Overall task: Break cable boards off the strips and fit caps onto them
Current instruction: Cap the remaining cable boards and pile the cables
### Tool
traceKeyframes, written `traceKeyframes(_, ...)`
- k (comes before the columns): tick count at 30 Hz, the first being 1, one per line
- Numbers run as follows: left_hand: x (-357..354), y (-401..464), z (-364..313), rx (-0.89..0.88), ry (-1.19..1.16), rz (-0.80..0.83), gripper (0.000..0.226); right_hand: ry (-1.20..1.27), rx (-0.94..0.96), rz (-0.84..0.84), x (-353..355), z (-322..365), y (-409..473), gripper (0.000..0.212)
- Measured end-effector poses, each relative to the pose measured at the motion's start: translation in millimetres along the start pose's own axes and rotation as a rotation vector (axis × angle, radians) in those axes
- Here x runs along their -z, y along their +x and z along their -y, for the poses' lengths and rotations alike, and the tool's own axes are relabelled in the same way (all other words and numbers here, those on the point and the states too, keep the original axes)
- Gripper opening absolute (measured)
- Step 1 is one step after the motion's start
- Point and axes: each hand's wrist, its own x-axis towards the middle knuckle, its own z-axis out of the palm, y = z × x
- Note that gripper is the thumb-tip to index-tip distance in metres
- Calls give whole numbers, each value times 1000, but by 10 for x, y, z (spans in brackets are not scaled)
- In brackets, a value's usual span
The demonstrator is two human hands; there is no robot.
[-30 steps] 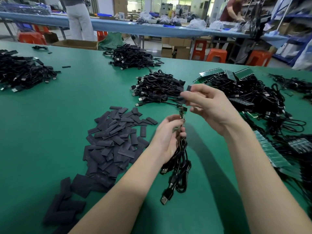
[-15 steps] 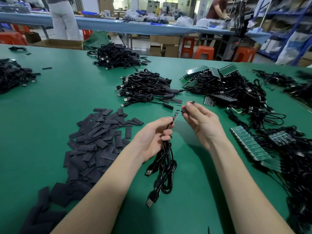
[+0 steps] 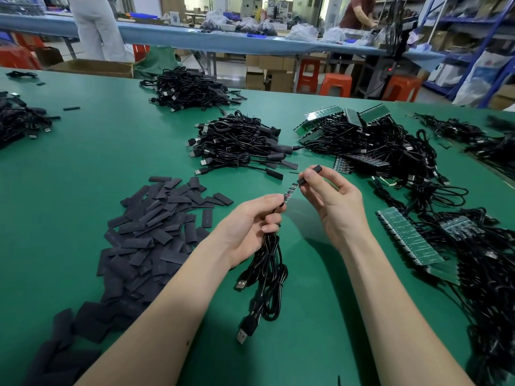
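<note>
Since a moment earlier, the right hand (image 3: 333, 200) had brought its pinched cap (image 3: 308, 175) against the board (image 3: 289, 192) tip. Just left, the left hand (image 3: 252, 224) gripped the board's cable (image 3: 269, 270). Capping step; next probably needed sliding it on squarely.

Your left hand (image 3: 252, 227) covers the stretch of cable (image 3: 271, 263) between the small board (image 3: 289, 191) and the hanging loops. Your right hand's fingers (image 3: 309, 178) hide the middle of the black cap (image 3: 316, 169). The board's markings are too small to read. The pile of caps (image 3: 145, 235) runs off the bottom left edge, and the strips (image 3: 412, 240) disappear under cables at right.
</note>
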Motion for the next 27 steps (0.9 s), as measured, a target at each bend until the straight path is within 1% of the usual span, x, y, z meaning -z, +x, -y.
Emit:
traceKeyframes(3,10,5,2,2,12,12,8,0,-21,15,19,3,-7,29)
traceKeyframes(10,20,12,19,-12,9,21,16,2,-46,47,14,16,-28,26)
traceKeyframes(13,27,12,19,-19,18,27,16,-32,-55,47,14,24,-29,27)
traceKeyframes(16,42,10,7,-18,57,37,16,-12,-105,54,42,23,-28,27)
traceKeyframes(17,51,5,-2,-18,70,50,17,-3,-139,65,55,23,-25,24)
traceKeyframes(20,88,-20,-39,-17,107,125,19,71,-270,136,85,45,-34,4)
traceKeyframes(21,98,-27,-47,-17,119,151,18,99,-306,155,97,54,-40,3)
traceKeyframes(24,127,-48,-74,-9,141,199,13,122,-354,196,123,64,-62,18)
traceKeyframes(27,140,-57,-90,-8,147,218,11,111,-354,230,126,75,-68,20)
